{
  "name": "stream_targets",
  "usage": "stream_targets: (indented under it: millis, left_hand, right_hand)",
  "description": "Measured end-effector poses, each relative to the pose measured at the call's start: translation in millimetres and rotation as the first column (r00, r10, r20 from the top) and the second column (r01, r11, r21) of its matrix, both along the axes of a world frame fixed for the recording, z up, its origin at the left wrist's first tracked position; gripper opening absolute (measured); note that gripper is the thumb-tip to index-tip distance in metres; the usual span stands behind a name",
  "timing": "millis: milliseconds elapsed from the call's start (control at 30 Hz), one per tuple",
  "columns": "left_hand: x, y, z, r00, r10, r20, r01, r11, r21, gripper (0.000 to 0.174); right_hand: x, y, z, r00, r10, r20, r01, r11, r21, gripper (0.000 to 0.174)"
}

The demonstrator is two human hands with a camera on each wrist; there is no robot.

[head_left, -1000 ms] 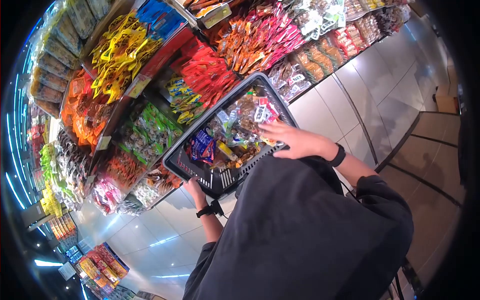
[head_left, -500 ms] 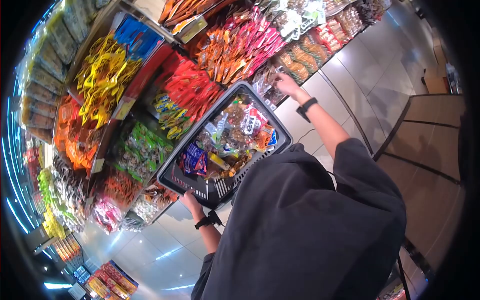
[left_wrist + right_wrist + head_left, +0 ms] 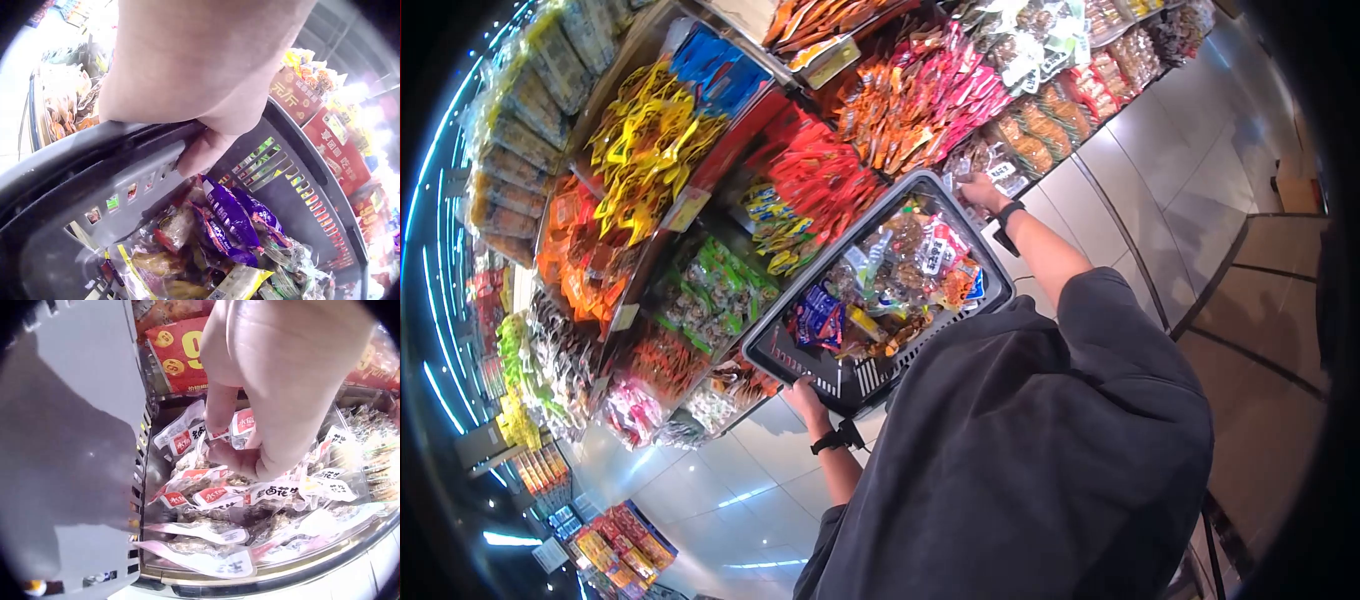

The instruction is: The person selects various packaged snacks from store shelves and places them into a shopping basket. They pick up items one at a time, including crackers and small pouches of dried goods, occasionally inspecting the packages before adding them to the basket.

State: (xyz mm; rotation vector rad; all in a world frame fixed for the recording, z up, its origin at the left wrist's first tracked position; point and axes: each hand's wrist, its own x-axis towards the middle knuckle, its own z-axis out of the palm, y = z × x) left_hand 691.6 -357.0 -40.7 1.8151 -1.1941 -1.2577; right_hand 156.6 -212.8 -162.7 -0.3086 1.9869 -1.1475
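My left hand (image 3: 803, 402) grips the near left rim of a dark grey shopping basket (image 3: 755, 342). In the left wrist view its thumb (image 3: 203, 153) hooks over inside the rim. The basket contains snack packets, among them a purple packet (image 3: 818, 314) and clear bags with white labels. Just beyond the basket's right end, my right hand (image 3: 980, 192) reaches down into a shelf bin of clear peanut packets (image 3: 269, 497) with red and white labels. Its thumb and forefinger pinch the edge of one peanut packet (image 3: 199, 449) in the right wrist view.
Sloping shelves hold red packets (image 3: 825, 165), yellow packets (image 3: 650, 145) and green packets (image 3: 715, 290) along the basket's far side. A red price sign (image 3: 181, 353) stands behind the peanut bin. Tiled floor (image 3: 1090, 235) lies to the right.
My right hand has gone from over the basket to the peanut bin and down among the packets, its fingers closing on one. The left hand keeps its hold on the basket rim.
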Motion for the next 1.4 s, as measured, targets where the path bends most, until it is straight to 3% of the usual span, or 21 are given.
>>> stream_targets:
  millis: [100, 200, 267, 333, 367, 433, 467, 533, 567, 733, 800, 833, 900, 1000, 1067, 1133, 1200, 1233, 1267, 1333, 1400]
  left_hand:
    - [-4, 1, 3, 1.0, 0.016, 0.016, -0.016, 1.0, -0.011, 0.019]
    - [-7, 5, 11, 1.0, -0.004, 0.016, 0.003, 1.0, 0.027, 0.017]
    - [-1, 3, 3, 1.0, -0.001, -0.027, 0.002, 1.0, 0.017, 0.015]
    - [3, 1, -3, 1.0, -0.015, 0.003, 0.015, 1.0, -0.001, 0.013]
    - [2, 2, 2, 1.0, -0.015, -0.012, 0.015, 1.0, 0.005, 0.013]
    - [-4, 2, 6, 0.999, -0.016, -0.028, 0.016, 1.0, 0.014, 0.013]
    - [-4, 1, 6, 1.0, -0.004, -0.028, 0.005, 1.0, 0.029, 0.013]
    - [-6, 3, 9, 1.0, 0.001, -0.026, 0.0, 0.998, 0.056, 0.013]
    - [-12, 4, 14, 1.0, -0.004, 0.002, 0.004, 1.0, 0.031, 0.012]
    - [-5, 0, 7, 1.0, -0.003, 0.023, 0.003, 1.0, 0.024, 0.01]
    - [-8, 1, 9, 1.0, -0.004, 0.002, 0.004, 1.0, 0.002, 0.011]
    - [-10, 2, 10, 1.0, 0.0, -0.017, 0.0, 1.0, -0.022, 0.012]
    - [-10, 4, 14, 0.999, -0.002, -0.043, 0.002, 1.0, 0.003, 0.014]
    - [-11, 4, 16, 0.996, -0.011, -0.084, 0.013, 1.0, 0.022, 0.018]
    - [-8, 6, 15, 0.995, -0.016, -0.099, 0.018, 1.0, 0.019, 0.02]
    - [-5, 2, 16, 0.993, -0.044, -0.112, 0.053, 0.995, 0.084, 0.022]
    - [-5, -2, 24, 0.989, -0.085, -0.121, 0.099, 0.988, 0.117, 0.024]
    - [0, -5, 23, 0.983, -0.149, -0.106, 0.155, 0.987, 0.047, 0.027]
    - [-1, -6, 29, 0.979, -0.195, -0.051, 0.196, 0.981, 0.013, 0.024]
    - [-6, -10, 34, 0.964, -0.255, 0.069, 0.26, 0.964, -0.065, 0.019]
    - [4, -22, 21, 0.956, -0.277, 0.094, 0.283, 0.957, -0.057, 0.016]
  right_hand:
    - [0, 21, 34, 0.969, -0.056, 0.241, 0.057, 0.998, 0.005, 0.051]
    - [11, 53, 75, 0.972, -0.078, 0.221, 0.119, 0.976, -0.182, 0.044]
    - [25, 65, 139, 0.997, -0.071, 0.041, 0.076, 0.99, -0.123, 0.042]
    - [27, 88, 142, 0.95, -0.023, -0.31, -0.035, 0.983, -0.179, 0.043]
    - [39, 92, 166, 0.953, -0.012, -0.304, -0.045, 0.983, -0.18, 0.043]
    - [65, 98, 240, 0.678, -0.113, -0.726, -0.123, 0.957, -0.264, 0.04]
    - [75, 100, 264, 0.68, -0.11, -0.725, -0.122, 0.958, -0.26, 0.04]
    - [96, 104, 303, 0.404, -0.09, -0.91, -0.379, 0.889, -0.256, 0.037]
    - [107, 105, 314, 0.402, -0.084, -0.912, -0.445, 0.852, -0.275, 0.034]
    - [145, 92, 301, 0.38, 0.053, -0.923, -0.739, 0.618, -0.269, 0.024]
    - [153, 69, 279, 0.319, 0.278, -0.906, -0.796, 0.598, -0.097, 0.02]
    - [155, 67, 260, 0.314, 0.279, -0.908, -0.799, 0.594, -0.094, 0.02]
    - [157, 68, 230, 0.33, 0.447, -0.832, -0.817, 0.576, -0.015, 0.021]
    - [150, 67, 232, 0.41, 0.397, -0.821, -0.744, 0.666, -0.049, 0.022]
    - [139, 64, 229, 0.393, 0.329, -0.858, -0.686, 0.727, -0.035, 0.036]
    - [133, 61, 222, 0.587, 0.055, -0.808, -0.306, 0.939, -0.158, 0.052]
    - [122, 63, 196, 0.676, 0.046, -0.735, -0.23, 0.961, -0.151, 0.062]
    - [117, 63, 191, 0.834, 0.115, -0.539, -0.188, 0.979, -0.082, 0.058]
    - [110, 61, 181, 0.877, 0.198, -0.438, -0.235, 0.972, -0.03, 0.053]
    - [108, 59, 166, 0.785, 0.214, -0.582, -0.258, 0.966, 0.008, 0.045]
    - [104, 54, 160, 0.79, 0.196, -0.581, -0.25, 0.968, -0.012, 0.041]
